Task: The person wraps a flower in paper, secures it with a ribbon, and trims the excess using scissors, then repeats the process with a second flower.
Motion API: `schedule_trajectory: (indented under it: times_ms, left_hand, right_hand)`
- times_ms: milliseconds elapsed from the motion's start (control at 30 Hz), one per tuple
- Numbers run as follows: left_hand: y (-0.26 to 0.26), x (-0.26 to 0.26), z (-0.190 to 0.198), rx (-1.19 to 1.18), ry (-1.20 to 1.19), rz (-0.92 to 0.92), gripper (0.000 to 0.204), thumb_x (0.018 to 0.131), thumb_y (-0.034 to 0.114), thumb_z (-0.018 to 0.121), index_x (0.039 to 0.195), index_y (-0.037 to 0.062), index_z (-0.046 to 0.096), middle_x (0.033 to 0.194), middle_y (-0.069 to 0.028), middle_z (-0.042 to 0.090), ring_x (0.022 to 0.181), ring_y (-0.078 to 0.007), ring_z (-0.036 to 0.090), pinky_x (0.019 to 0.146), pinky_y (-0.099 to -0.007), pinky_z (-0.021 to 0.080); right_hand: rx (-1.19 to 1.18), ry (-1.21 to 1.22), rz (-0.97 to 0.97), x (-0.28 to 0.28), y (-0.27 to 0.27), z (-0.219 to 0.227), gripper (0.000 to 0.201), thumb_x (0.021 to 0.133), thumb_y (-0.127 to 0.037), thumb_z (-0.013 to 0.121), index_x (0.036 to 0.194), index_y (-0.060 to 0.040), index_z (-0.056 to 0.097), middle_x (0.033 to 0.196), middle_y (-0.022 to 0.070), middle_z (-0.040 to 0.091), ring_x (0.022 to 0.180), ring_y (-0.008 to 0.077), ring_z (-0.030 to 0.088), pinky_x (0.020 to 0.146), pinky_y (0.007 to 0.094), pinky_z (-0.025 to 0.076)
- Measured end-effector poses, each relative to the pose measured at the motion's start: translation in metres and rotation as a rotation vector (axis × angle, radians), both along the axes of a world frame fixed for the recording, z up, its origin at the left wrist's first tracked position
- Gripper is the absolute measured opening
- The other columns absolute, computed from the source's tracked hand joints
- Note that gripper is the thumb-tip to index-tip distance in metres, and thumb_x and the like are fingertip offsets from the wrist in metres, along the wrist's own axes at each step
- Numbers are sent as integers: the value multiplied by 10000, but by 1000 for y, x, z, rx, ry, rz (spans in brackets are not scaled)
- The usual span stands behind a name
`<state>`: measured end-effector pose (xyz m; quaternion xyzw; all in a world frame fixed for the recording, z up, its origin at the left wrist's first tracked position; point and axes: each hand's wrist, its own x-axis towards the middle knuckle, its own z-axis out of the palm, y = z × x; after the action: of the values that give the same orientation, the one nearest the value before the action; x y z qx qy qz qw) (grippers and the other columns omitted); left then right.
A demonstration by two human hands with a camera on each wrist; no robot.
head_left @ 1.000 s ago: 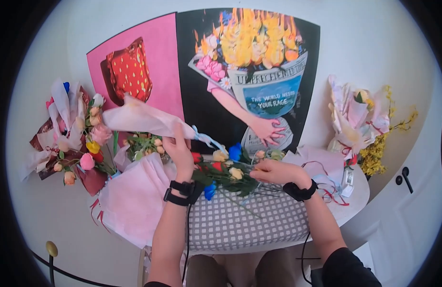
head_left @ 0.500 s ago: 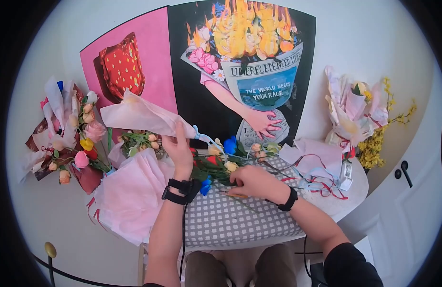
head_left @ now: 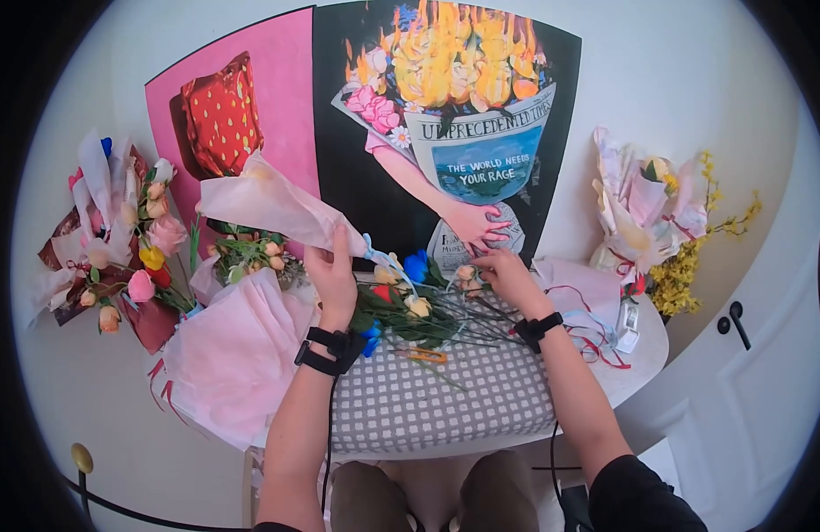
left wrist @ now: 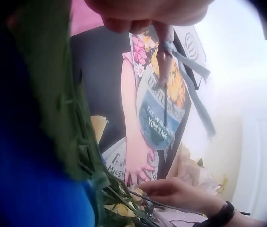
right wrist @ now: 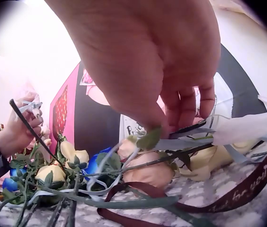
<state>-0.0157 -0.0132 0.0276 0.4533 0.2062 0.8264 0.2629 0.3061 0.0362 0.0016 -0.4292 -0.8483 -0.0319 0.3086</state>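
Note:
My left hand (head_left: 332, 266) holds up a rolled cone of pink wrapping paper (head_left: 268, 208) by its narrow end, where a light blue ribbon (head_left: 385, 259) hangs. In the left wrist view the fingers (left wrist: 143, 19) pinch that ribbon-tied end (left wrist: 164, 45). A loose bunch of artificial flowers (head_left: 410, 310) with blue, red and cream heads lies on the grey checked mat (head_left: 445, 403). My right hand (head_left: 497, 269) reaches to the bunch's far side. Its curled fingers (right wrist: 180, 109) pinch the stem and leaf of a peach rose (right wrist: 147, 172). Orange scissors (head_left: 423, 356) lie on the mat.
A sheet of pink paper (head_left: 233, 355) hangs over the table's left side. Wrapped bouquets stand at left (head_left: 117, 239) and right (head_left: 645, 213), with yellow sprigs (head_left: 694, 266). Red and blue ribbons (head_left: 596, 341) lie near the round table's right edge (head_left: 645, 359). Posters (head_left: 454, 133) lean on the wall behind.
My right hand went to the middle of the stems, left the orange scissors on the mat, then moved up to the peach roses. The left hand keeps holding the paper cone.

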Motion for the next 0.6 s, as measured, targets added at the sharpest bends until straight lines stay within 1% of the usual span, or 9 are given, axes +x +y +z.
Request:
schedule_trajectory:
  times_ms: [100,167,200,233,300,367,400,467,600]
  left_hand:
    - [2,-1,0,-2,23,16,194,1038,194,633,1152,44,587,993,16,632,738,-13,548,564,-179,400]
    - [2,1,0,-4,5,13,175,1020,159,658,1054,-4,603,919,5,618,698,-26,508,581,-212,381]
    - [3,-1,-1,-5,3,16,175,1020,159,658,1054,-4,603,919,5,618,698,-26,508,581,-212,381]
    - [5,-3,-4,-13,27,8,179,1019,158,660,1060,-7,606,935,-2,626,720,-33,526,603,-217,402]
    - [5,-4,-5,-21,48,1,182,1017,157,662,1066,-11,609,951,-10,635,742,-41,543,626,-223,424]
    - [6,-3,-4,-14,46,20,201,1017,149,660,1103,-26,613,988,-30,657,830,-65,584,713,-243,468]
    - [6,-2,-3,-14,43,23,201,1017,149,660,1103,-26,613,988,-30,657,830,-65,584,713,-243,468]
    - [8,0,-1,31,71,69,134,1041,181,623,1080,59,586,854,52,579,595,6,438,488,-193,290]
    - [8,-1,-3,19,81,76,137,1038,183,628,1079,60,586,855,52,580,594,6,439,486,-194,288]
  right_hand:
    - [-41,57,16,0,-7,7,273,824,-39,685,1085,-39,765,1070,198,689,1033,394,627,939,482,503]
    - [-73,48,26,-1,-7,10,261,831,-41,684,1078,-30,765,1056,194,683,1018,390,636,919,471,509]
    - [-107,43,33,-2,-7,11,249,838,-42,682,1071,-21,764,1042,190,677,1004,385,645,900,460,516]
    - [-109,41,34,-2,-7,11,249,838,-42,682,1071,-21,764,1042,190,677,1004,385,645,900,460,516]
    - [-230,171,46,-4,-11,15,235,858,-58,686,1076,-4,758,1024,187,664,957,365,664,856,429,523]
    - [-215,175,56,-3,-11,16,231,866,-63,689,1078,0,755,1027,189,662,931,357,668,838,418,525]
    - [-201,184,66,-3,-11,15,228,873,-69,692,1080,4,753,1031,191,660,905,350,673,820,408,527]
    - [-197,218,74,-6,-9,15,228,873,-73,697,1081,6,751,1025,185,658,909,342,668,820,405,524]
    - [-174,268,90,-15,-14,18,219,880,-89,709,1072,10,747,994,164,654,925,318,651,818,390,515]
